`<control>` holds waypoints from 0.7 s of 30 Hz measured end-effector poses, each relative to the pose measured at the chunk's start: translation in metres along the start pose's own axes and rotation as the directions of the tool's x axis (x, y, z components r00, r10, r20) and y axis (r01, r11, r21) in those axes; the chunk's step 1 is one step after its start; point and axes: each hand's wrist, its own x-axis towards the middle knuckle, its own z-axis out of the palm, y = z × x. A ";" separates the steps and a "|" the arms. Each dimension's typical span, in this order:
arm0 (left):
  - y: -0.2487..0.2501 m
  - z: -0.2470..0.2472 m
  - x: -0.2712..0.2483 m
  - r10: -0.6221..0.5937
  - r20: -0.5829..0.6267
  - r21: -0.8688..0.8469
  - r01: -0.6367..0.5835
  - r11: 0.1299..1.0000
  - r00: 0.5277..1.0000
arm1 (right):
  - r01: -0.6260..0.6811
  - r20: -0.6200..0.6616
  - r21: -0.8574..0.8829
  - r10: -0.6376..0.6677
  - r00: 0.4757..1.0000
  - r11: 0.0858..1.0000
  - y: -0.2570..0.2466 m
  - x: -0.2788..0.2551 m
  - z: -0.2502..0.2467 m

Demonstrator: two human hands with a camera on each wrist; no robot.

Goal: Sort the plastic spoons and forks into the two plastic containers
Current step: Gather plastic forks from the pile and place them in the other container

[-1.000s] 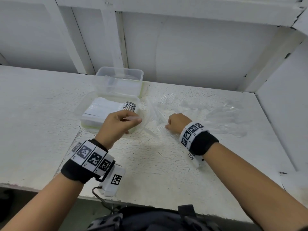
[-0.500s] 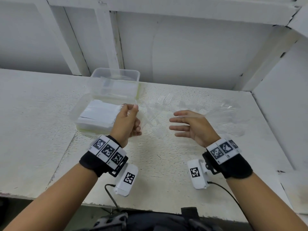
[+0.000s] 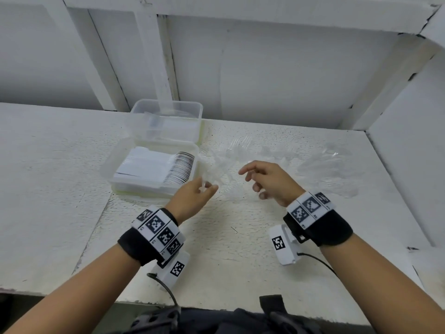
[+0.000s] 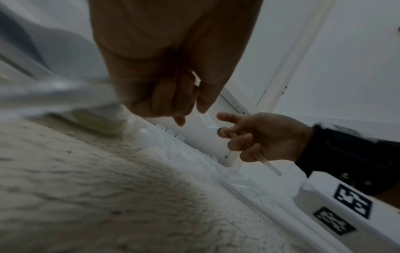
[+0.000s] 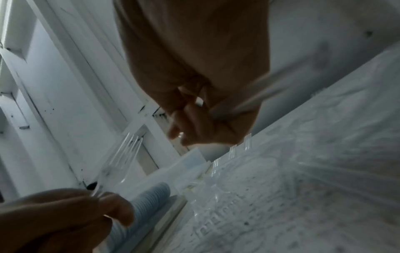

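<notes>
Two clear plastic containers stand at the left. The near container (image 3: 142,189) holds a packed row of white spoons (image 3: 156,169). The far container (image 3: 166,135) holds clear pieces that I cannot make out. My left hand (image 3: 204,189) hovers by the near container's right corner and pinches a clear fork (image 5: 121,162) by its handle, tines up. To its right, my right hand (image 3: 255,179) is raised over the table with its fingers curled round another clear fork (image 4: 267,163). Loose clear cutlery (image 3: 243,150) lies beyond both hands.
More clear plastic (image 3: 325,169) is spread toward the right wall (image 3: 409,153). A white back wall with beams rises just behind the containers. The white tabletop (image 3: 228,249) in front of my hands is bare down to its front edge.
My right hand has lifted off the cutlery pile, turned palm inward and curled its fingers. My left hand has moved from over the near container to the right, toward the right hand.
</notes>
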 end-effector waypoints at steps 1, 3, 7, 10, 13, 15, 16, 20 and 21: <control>-0.003 -0.002 0.000 0.001 0.002 0.022 -0.001 1.000 1.000 | -0.008 -0.011 -0.077 0.007 1.000 0.997 -0.003 0.009 0.004; -0.010 -0.007 -0.001 -0.020 0.034 -0.014 0.020 1.000 0.999 | -0.032 -0.056 -0.211 0.021 0.998 0.977 -0.008 0.033 0.013; -0.018 -0.014 -0.008 -0.009 0.058 -0.012 0.010 1.000 0.998 | -0.093 -0.134 -0.490 0.031 0.990 0.867 -0.016 0.081 0.033; -0.023 -0.016 -0.013 0.022 0.061 0.093 -0.027 0.995 0.998 | -0.113 -0.094 -0.716 0.065 0.993 0.688 -0.015 0.101 0.044; -0.022 -0.017 -0.015 0.046 0.063 0.167 -0.056 0.984 0.997 | -0.095 -0.075 -0.773 0.059 0.995 0.627 -0.014 0.108 0.051; -0.019 -0.016 -0.013 0.050 0.070 0.190 -0.062 0.980 0.996 | -0.101 -0.082 -0.738 0.060 0.995 0.668 -0.014 0.107 0.051; -0.017 -0.015 -0.012 0.054 0.070 0.195 -0.067 0.978 0.996 | -0.110 -0.094 -0.673 0.063 0.994 0.731 -0.016 0.104 0.048; -0.008 -0.007 -0.002 0.102 0.019 0.230 -0.104 0.968 0.995 | -0.046 -0.140 -0.174 0.021 0.990 0.984 -0.023 0.066 0.018; -0.005 -0.005 0.001 0.112 0.006 0.246 -0.111 0.963 0.994 | -0.023 -0.141 -0.040 0.018 0.990 0.999 -0.024 0.053 0.009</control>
